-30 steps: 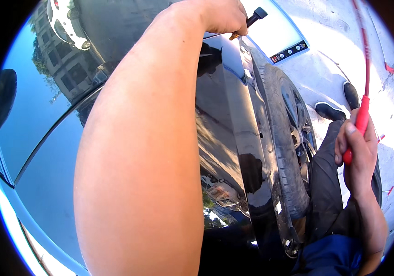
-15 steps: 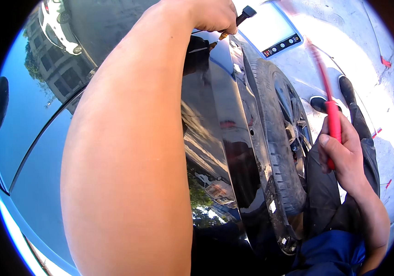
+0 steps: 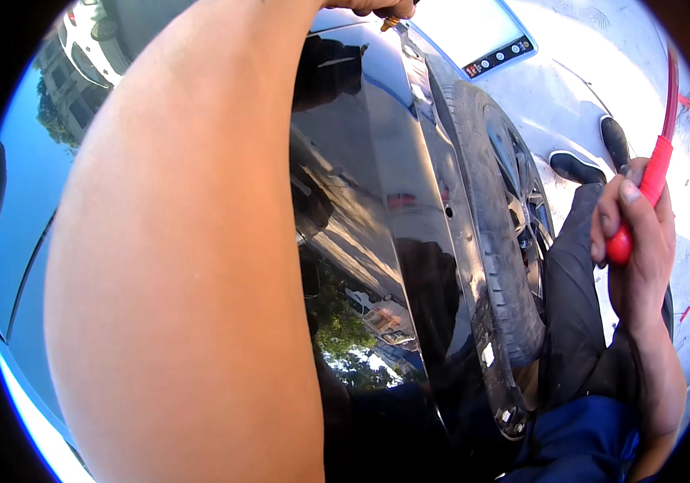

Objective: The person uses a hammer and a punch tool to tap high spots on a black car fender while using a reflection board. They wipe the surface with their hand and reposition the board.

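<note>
1. The right hand (image 3: pixel 639 241) has its fingers wrapped tight round a red rubber hose (image 3: pixel 652 181), held upright beside the worn black car tyre (image 3: pixel 494 241).
2. The left hand (image 3: pixel 369 6), at the frame's top edge, pinches a small brass-tipped tool (image 3: pixel 391 22) against the glossy black car body panel (image 3: pixel 361 241).
3. Two black shoes (image 3: pixel 578 167) stand on the pale pavement.
</note>
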### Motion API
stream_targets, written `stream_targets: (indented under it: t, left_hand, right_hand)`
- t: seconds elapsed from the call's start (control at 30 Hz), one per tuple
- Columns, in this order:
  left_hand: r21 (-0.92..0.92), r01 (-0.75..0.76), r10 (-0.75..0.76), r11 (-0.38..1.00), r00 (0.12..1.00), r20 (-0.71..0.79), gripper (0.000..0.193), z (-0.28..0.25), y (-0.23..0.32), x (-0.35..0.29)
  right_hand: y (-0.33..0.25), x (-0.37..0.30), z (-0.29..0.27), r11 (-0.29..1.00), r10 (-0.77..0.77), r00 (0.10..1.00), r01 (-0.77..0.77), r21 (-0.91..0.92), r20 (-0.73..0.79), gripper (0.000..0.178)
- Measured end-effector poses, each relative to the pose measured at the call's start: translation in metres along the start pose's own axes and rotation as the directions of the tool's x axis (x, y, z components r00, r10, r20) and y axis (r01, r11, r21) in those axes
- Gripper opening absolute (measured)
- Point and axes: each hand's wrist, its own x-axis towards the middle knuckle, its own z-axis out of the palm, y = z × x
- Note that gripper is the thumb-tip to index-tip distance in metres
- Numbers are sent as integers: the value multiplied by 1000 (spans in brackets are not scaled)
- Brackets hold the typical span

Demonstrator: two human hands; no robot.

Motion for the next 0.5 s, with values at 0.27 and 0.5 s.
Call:
stream_targets:
  t: [0.27, 0.5]
  left_hand:
    - [-10, 24, -24, 1000, 1000, 14, 23, 1, 5, -2]
    - [-53, 20, -19, 998, 1000, 20, 26, 2, 8, -2]
  right_hand:
    - [-5, 7, -4, 995, -70, 997, 69, -68, -23, 26]
    - [-3, -6, -13, 958, 146, 979, -104, -265, 143, 29]
